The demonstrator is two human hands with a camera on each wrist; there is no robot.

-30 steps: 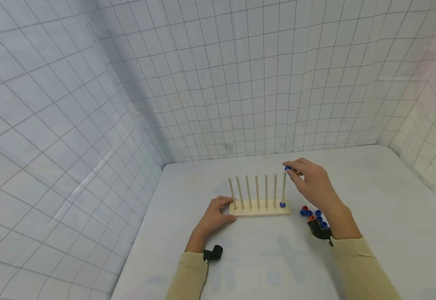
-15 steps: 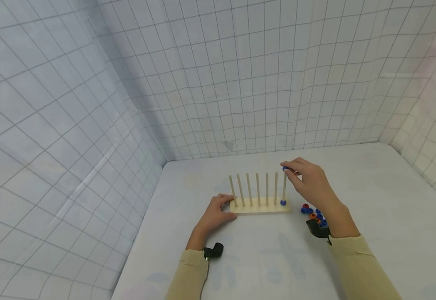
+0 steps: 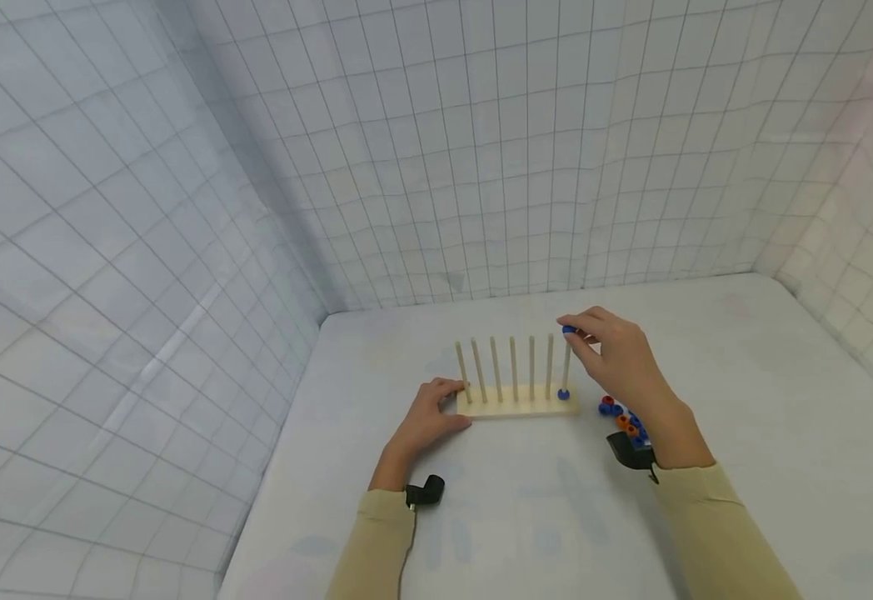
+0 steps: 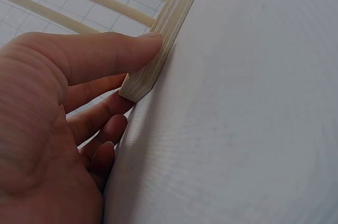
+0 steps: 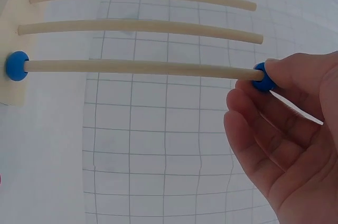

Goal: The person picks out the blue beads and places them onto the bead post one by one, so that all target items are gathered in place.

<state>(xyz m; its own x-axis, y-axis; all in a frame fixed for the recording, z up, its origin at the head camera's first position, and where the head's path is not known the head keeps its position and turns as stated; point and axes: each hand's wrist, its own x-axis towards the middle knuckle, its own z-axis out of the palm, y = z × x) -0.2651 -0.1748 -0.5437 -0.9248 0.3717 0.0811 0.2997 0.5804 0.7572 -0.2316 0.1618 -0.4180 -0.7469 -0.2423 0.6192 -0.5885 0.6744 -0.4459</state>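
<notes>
A pale wooden peg board (image 3: 515,404) with a row of upright dowels stands on the table. At its left end my left hand (image 3: 426,417) grips the base, thumb (image 4: 121,52) on the front edge and fingers behind. My right hand (image 3: 620,354) pinches a blue bead (image 5: 264,77) between thumb and fingertips, right at the top of the rightmost dowel (image 5: 142,68). The dowel's tip shows at the bead's hole in the right wrist view. Another blue bead (image 5: 17,66) sits at the foot of that same dowel. The other dowels carry no beads.
Several loose blue, red and orange beads (image 3: 622,422) lie on the white table (image 3: 511,517) right of the board, partly hidden by my right wrist. A white grid-patterned cloth (image 3: 481,167) hangs behind and at both sides.
My right hand has moved slightly left with the blue bead, from just beside the rightmost dowel's top onto its tip. My left hand keeps its grip on the base.
</notes>
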